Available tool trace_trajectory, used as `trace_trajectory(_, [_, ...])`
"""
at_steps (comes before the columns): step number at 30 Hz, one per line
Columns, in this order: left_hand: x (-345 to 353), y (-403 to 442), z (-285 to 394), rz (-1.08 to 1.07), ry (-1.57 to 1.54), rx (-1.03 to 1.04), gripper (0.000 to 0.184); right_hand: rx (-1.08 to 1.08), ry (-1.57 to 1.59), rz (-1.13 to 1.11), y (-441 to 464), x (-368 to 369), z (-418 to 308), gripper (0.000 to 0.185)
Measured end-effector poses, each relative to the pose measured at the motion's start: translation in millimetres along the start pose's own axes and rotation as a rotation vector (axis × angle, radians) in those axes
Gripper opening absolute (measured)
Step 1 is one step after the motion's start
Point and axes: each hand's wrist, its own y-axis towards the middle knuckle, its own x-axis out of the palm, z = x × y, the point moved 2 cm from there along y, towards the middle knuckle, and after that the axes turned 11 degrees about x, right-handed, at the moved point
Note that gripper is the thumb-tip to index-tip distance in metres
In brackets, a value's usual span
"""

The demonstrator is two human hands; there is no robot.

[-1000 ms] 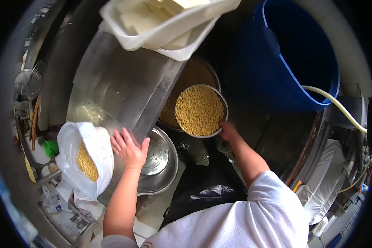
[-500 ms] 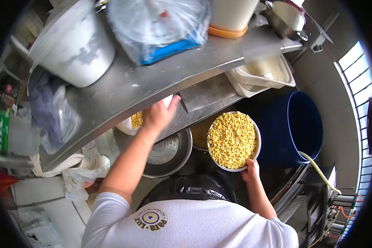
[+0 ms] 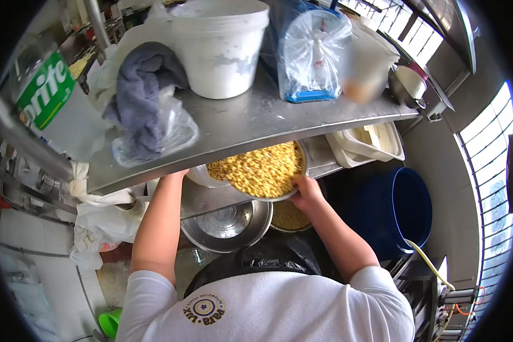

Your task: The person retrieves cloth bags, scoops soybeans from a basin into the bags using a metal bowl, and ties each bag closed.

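My right hand (image 3: 306,192) grips the right rim of a round metal bowl (image 3: 303,165) heaped with yellow kernels (image 3: 268,171) that look like corn. The bowl is partly under the steel table's edge and tilts to the left. Beside it on the lower shelf sits a white container (image 3: 204,178) with more yellow pieces. My left hand (image 3: 182,172) reaches under the table left of that container; its fingers are hidden by the table edge. Below stand a wide metal basin (image 3: 227,225) and a pot of brownish grain (image 3: 290,216).
The steel table (image 3: 233,122) overhangs the lower shelf. On it are a white bucket (image 3: 219,51), a grey cloth (image 3: 145,97) and a bagged blue scale (image 3: 313,57). White trays (image 3: 353,145) lie right, above a blue barrel (image 3: 382,211) with a hose.
The bowl in my right hand has moved left and up, over the lower shelf beside the white container. My left hand has gone left, deeper under the table. The view has shifted.
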Motion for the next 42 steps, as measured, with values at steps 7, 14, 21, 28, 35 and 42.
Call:
trace_trajectory(7, [54, -99, 71, -0.345, 0.793, 0.058, 0.045, 0.002, -0.545, -0.093, 76, 140, 23, 0.042])
trace_trajectory(14, [29, -142, 130, 0.014, 0.433, 0.045, 0.035, -0.826, -1.557, -0.414, 59, 244, 47, 0.035])
trace_trajectory(21, [-6, -140, 117, 0.368, 0.003, -0.086, 0.031, -0.948, -1.637, -0.241, 64, 213, 34, 0.035])
trace_trajectory(28, [-37, -89, 111, 0.298, 0.079, 0.077, 0.034, -0.926, -1.698, -0.238, 60, 224, 11, 0.032])
trace_trajectory(35, [-27, -51, 107, 0.392, -0.181, -0.003, 0.062, -1.431, -1.687, -0.098, 56, 237, 30, 0.029])
trace_trajectory(42, [-40, -48, 106, 0.293, -0.003, -0.024, 0.057, -1.35, -1.703, -0.039, 26, 209, 8, 0.021])
